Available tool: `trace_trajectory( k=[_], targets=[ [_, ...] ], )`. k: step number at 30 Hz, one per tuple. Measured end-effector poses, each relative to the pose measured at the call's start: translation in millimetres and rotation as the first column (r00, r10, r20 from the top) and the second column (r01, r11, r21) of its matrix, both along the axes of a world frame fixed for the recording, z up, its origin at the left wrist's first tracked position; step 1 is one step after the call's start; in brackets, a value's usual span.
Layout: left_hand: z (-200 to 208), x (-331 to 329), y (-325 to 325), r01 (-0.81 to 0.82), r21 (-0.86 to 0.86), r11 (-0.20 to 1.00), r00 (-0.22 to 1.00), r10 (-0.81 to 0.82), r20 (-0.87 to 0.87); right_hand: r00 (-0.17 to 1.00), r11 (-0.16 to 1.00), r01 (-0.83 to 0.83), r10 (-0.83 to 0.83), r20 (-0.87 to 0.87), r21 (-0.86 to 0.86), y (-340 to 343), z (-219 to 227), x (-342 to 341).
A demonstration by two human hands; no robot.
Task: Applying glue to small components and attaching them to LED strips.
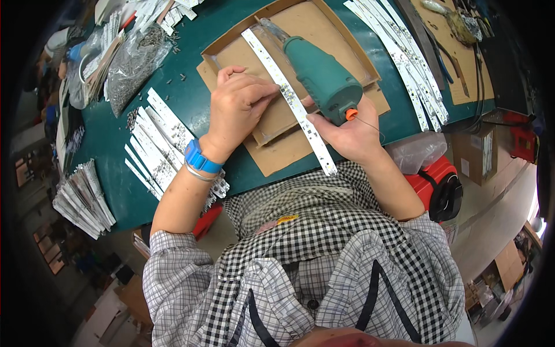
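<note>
A long white LED strip board (287, 98) with small components lies slantwise in front of me, over a shallow cardboard tray (231, 45). My right hand (355, 134) grips the strip near its lower part, thumb on top. The same hand also has a green electric screwdriver (324, 78), whose body lies across the palm with its tip pointing away to the upper left. My left hand (243, 107) has its fingertips pinched together at the strip's left edge, near the middle. Anything between those fingertips is too small or hidden to make out.
White strips (159, 144) with small metal parts lie left of my left arm. Another strip bundle (85, 199) sits at the table's left edge, and more strips (399, 61) lie at the right. A plastic bag of small screws (139, 61) stands far left on the green table (193, 55).
</note>
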State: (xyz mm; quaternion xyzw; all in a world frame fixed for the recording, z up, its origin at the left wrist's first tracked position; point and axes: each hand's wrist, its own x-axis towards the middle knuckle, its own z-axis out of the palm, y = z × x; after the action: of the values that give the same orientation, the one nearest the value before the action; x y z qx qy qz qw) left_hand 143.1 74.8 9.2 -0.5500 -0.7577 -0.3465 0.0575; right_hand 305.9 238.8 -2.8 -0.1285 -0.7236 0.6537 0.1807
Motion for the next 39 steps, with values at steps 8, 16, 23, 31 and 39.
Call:
trace_trajectory(
  k=[8, 16, 23, 31, 39],
  targets=[
    [-3, -2, 1, -0.016, -0.039, 0.999, 0.997, 0.019, 0.073, 1.0, 1.0, 0.005, -0.005, 0.023, -0.007, 0, 2, -2],
    [4, 0, 5, -0.077, -0.103, 0.992, 0.974, 0.096, 0.203, 0.997, 1.0, -0.009, 0.008, 0.071, 0.009, 3, 4, -1],
    [5, 0, 8, -0.087, -0.087, 0.992, 0.967, 0.106, 0.231, 0.999, 1.0, 0.019, -0.018, 0.041, -0.018, -1, -2, -3],
    [2, 0, 6, -0.057, -0.129, 0.99, 0.978, 0.081, 0.19, 0.998, 0.999, 0.048, -0.047, 0.03, -0.02, -3, -6, -5],
    [1, 6, 4, -0.153, -0.055, 0.987, 0.972, 0.16, 0.174, 0.997, 0.998, 0.04, -0.037, 0.061, -0.057, -3, -2, -7]
  ],
)
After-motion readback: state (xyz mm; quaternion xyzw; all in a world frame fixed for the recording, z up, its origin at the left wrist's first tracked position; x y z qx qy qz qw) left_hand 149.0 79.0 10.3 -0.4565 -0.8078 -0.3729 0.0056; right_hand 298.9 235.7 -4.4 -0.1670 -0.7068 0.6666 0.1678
